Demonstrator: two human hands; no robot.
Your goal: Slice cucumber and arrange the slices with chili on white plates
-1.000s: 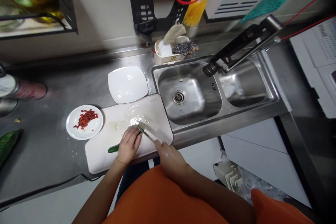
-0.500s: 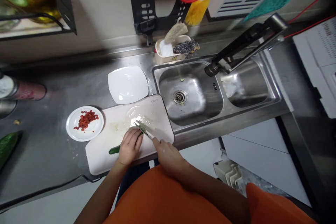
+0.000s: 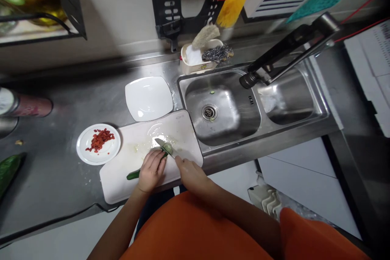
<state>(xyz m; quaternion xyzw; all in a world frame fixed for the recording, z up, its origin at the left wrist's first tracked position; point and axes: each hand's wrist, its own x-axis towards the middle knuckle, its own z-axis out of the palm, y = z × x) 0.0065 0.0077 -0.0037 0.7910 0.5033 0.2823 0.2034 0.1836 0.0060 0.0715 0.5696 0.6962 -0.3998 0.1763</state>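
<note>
Left hand (image 3: 151, 170): grasping the cucumber (image 3: 133, 175), fingers bent over it near its cut end.
Right hand (image 3: 192, 175): clenched around the handle of the knife (image 3: 160, 142), just beside the left hand's fingertips.
Cucumber: on the white cutting board (image 3: 114, 185), partly hidden under the left hand; its dark green end sticks out on the left.
Knife: blade at the cucumber's cut end, tip pointing away from the person and to the left; a pale, green-rimmed cucumber slice (image 3: 167, 147) shows against the blade.
Cutting board: wet and shiny beyond the hands, lying at the near edge of the steel tabletop (image 3: 67, 124), just left of the sink.
Round plate (image 3: 81, 152): beside the board's left end, bearing a small heap of chopped red pieces (image 3: 100, 140).
Square plate (image 3: 149, 99): white, behind the board.
Sink (image 3: 230, 107): steel, double-basin, with a green scrap (image 3: 212, 92) in the larger basin and the faucet (image 3: 274, 55) reaching over it.
Caddy (image 3: 195, 67): behind the sink, holding a loofah (image 3: 205, 35) and a steel-wool scourer (image 3: 217, 53).
Far left: another green vegetable (image 3: 9, 170), cut off by the view's edge.
</note>
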